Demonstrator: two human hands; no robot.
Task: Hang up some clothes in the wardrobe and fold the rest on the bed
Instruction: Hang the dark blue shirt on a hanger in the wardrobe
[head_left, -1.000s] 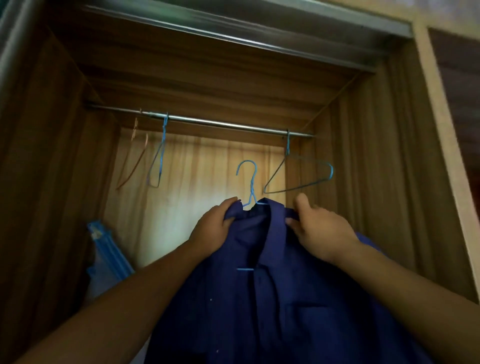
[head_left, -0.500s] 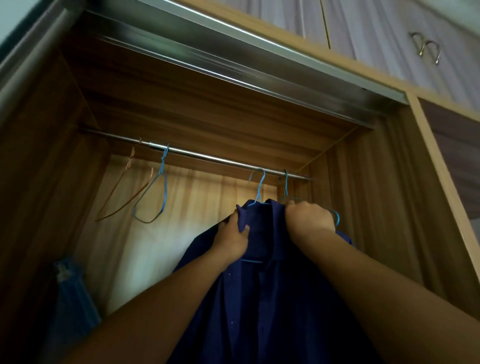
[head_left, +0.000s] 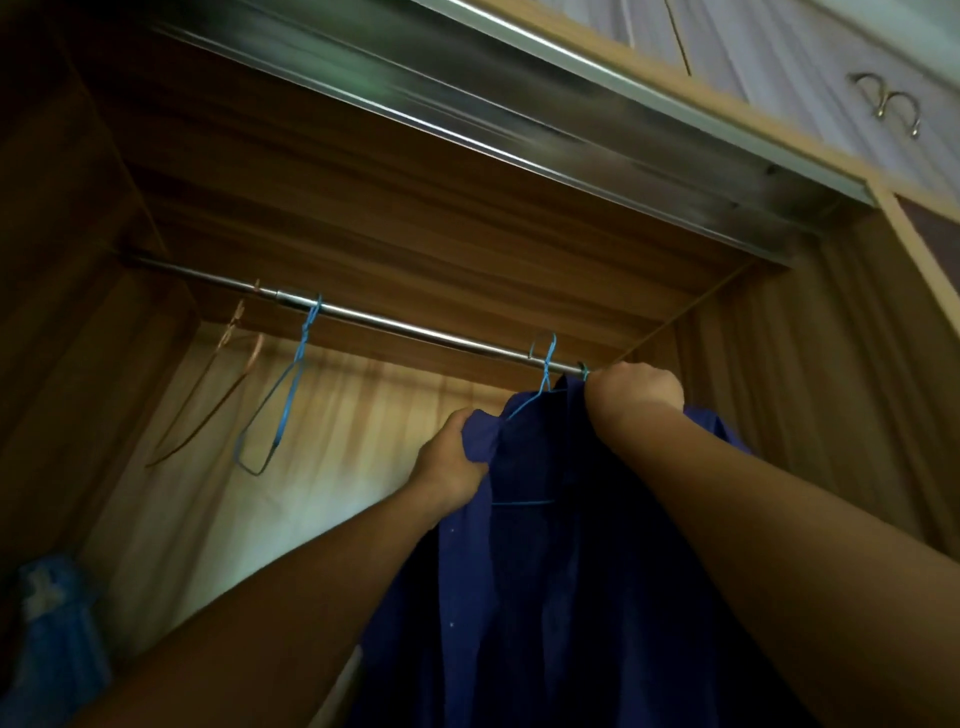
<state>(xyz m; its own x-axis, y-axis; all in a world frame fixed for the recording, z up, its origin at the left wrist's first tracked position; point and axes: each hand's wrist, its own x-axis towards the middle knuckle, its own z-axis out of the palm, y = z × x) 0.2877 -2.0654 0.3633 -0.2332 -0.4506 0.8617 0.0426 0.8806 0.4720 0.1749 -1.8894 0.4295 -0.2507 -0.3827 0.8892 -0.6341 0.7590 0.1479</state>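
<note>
- Both hands are closed on the navy shirt (head_left: 571, 597). The left hand (head_left: 449, 462) grips its near shoulder, and the right hand (head_left: 636, 389) is a fist at the far shoulder, just under the rail (head_left: 415, 330), with its fingertips hidden.
- A second ago the hanger hook (head_left: 545, 364) hung well below the rail; it has since been lifted and now loops over it.
- The shirt hangs inside the wardrobe (head_left: 857, 415), towards its right end.
- This garment looks as good as hung — what remains is to let go and see that the hook holds.
- An empty blue hanger (head_left: 283, 410) and a copper-coloured hanger (head_left: 218, 395) hang further left — room for more clothes.
</note>
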